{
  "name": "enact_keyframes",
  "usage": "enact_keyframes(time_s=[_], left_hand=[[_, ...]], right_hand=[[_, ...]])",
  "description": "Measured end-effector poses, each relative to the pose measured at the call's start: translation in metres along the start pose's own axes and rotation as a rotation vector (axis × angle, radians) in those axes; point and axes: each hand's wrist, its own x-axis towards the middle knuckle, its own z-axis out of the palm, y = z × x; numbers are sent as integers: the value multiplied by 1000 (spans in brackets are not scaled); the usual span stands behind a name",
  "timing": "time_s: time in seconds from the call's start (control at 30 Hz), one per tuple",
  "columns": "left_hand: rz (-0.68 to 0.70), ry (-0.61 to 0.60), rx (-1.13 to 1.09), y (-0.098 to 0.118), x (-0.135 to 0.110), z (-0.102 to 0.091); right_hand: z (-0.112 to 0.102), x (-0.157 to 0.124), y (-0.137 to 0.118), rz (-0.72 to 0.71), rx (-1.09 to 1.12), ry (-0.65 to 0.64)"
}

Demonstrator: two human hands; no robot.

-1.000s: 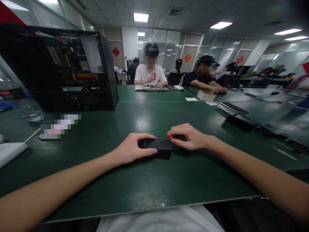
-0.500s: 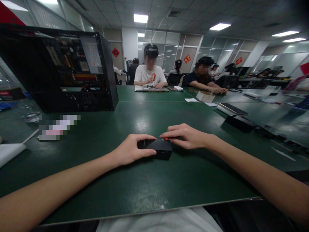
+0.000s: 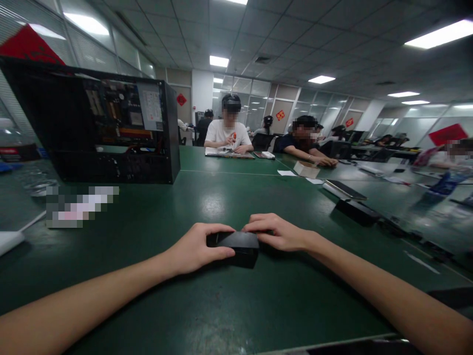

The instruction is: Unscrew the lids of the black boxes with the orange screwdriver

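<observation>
A small black box (image 3: 240, 244) rests on the green table in front of me. My left hand (image 3: 199, 249) wraps around its left end, the thumb along the near side and the fingers along the far side. At the box's far right corner, my right hand (image 3: 277, 231) has thumb and fingers closed against the edge of the top. The grey-black top looks slightly bowed, with a darker front side below it. What lies under the right fingertips is hidden.
An open black computer case (image 3: 170, 133) stands at the left, near a plastic bottle (image 3: 33, 172). Across the green table (image 3: 207, 305) a person (image 3: 229, 133) holds an orange-handled tool. A cardboard box (image 3: 306, 169), a flat device (image 3: 343, 190) and black parts (image 3: 356, 212) lie at the right.
The view has tilted upward, so things sit lower. An orange-red bit seen at my right fingertips is now out of sight. The box's top looks more bowed; my left hand keeps its grip.
</observation>
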Motion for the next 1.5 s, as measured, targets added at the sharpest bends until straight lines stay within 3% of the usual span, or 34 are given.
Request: enact_keyframes(time_s=[0.13, 0.33, 0.57, 0.9, 1.5], left_hand=[[-8, -2, 32, 1, -1, 1], [-56, 80, 74, 2, -2, 0], [-90, -38, -6, -7, -4, -12], [-89, -65, -80, -11, -3, -12], [-40, -67, -44, -8, -3, -12]], right_hand=[[-14, -4, -10, 24, -134, -59], [-25, -16, -20, 56, -261, -16], [-17, -13, -13, 30, -238, 4], [-17, -13, -1, 45, -49, 86], [-21, -18, 8, 148, 72, 52]])
